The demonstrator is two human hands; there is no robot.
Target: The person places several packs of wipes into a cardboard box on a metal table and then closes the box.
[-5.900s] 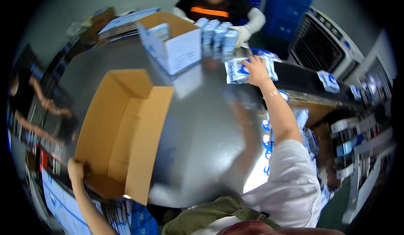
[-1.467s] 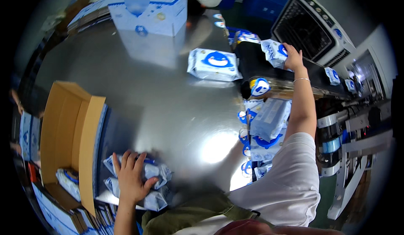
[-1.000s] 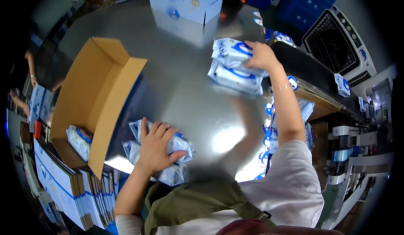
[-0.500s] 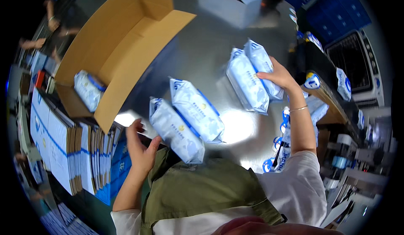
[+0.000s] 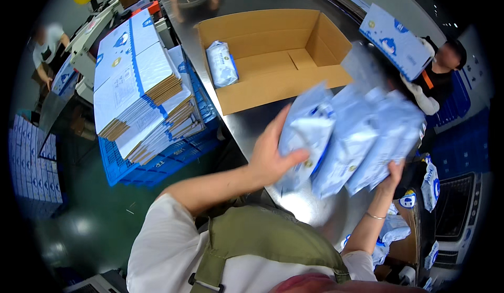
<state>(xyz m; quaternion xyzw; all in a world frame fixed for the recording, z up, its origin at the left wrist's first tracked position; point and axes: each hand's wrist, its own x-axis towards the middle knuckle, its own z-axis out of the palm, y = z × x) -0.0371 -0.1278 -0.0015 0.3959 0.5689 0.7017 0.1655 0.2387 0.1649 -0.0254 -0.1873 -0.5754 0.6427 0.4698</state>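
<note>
Several soft pale-blue packs of wipes (image 5: 344, 135) stand side by side in a row, blurred by motion. My left hand (image 5: 270, 154) presses the left end of the row, its thumb across the nearest pack. At the right end, my right hand (image 5: 390, 176) grips the outer pack, so the row is squeezed between both hands. Whether the packs still touch the metal table (image 5: 239, 127) I cannot tell. Beyond them lies an open brown carton (image 5: 257, 28), with one similar pack (image 5: 222, 64) standing against its left end.
Flattened white-and-blue cartons (image 5: 118, 77) are stacked in a blue crate (image 5: 118, 161) to the left. At far right a co-worker (image 5: 446, 64) holds a white-and-blue carton (image 5: 391, 41). More packs (image 5: 394, 227) lie by my right forearm. Another person (image 5: 50, 46) stands far left.
My view has turned. My left hand, empty before, now presses on the packs. The two separate pairs have come together into one row between my hands, closer to the open carton.
</note>
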